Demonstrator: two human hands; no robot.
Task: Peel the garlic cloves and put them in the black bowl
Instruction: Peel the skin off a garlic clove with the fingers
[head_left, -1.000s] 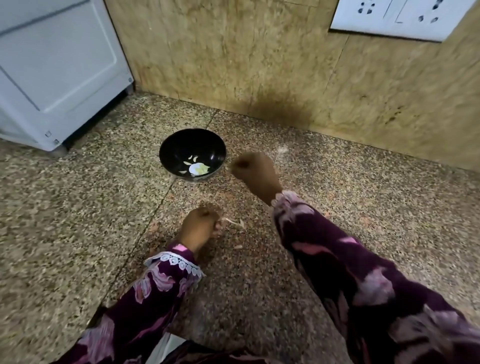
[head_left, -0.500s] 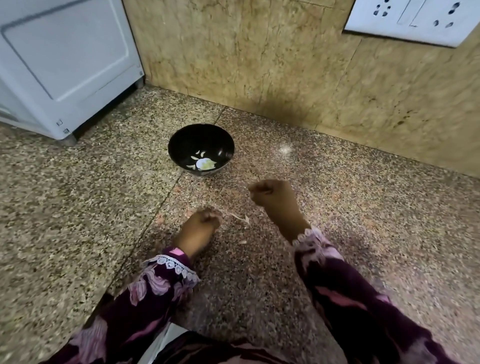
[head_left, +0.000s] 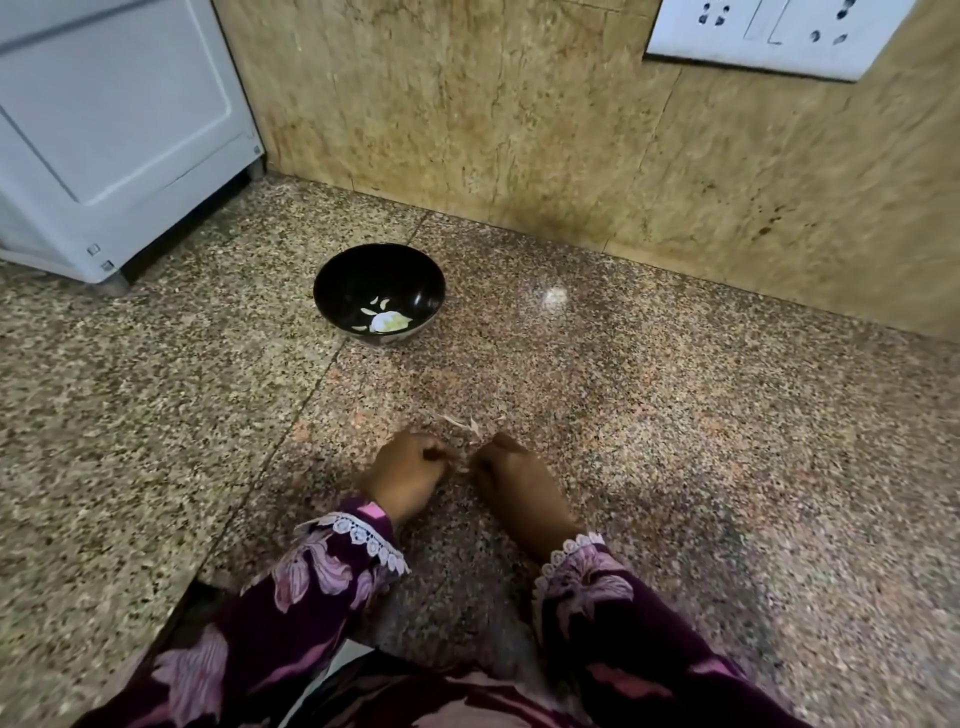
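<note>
Down on the speckled counter (head_left: 675, 426) both hands sit low and close together, knuckles up. The left hand (head_left: 410, 475) has its fingers curled under, and the right hand (head_left: 511, 473) is curled the same way, their fingertips nearly meeting. Something small seems to be pinched between them, perhaps a garlic clove, but the fingers hide it and I cannot tell which hand, if either, has hold of it. A few papery skins (head_left: 467, 423) lie on the stone just beyond the hands, at about 12 o'clock from them.

The black bowl (head_left: 332, 270) stands well apart from the hands, at about 11 o'clock, upright, with pale peeled cloves (head_left: 387, 321) lying in its bottom towards the near side.

Both wrists come out of dark purple flowered sleeves (head_left: 332, 566) edged in white lace. A white appliance (head_left: 114, 119) fills the 10 o'clock corner, a tan stone wall (head_left: 493, 114) runs behind the bowl, and a white socket plate (head_left: 769, 31) is mounted on it at 1 o'clock.
</note>
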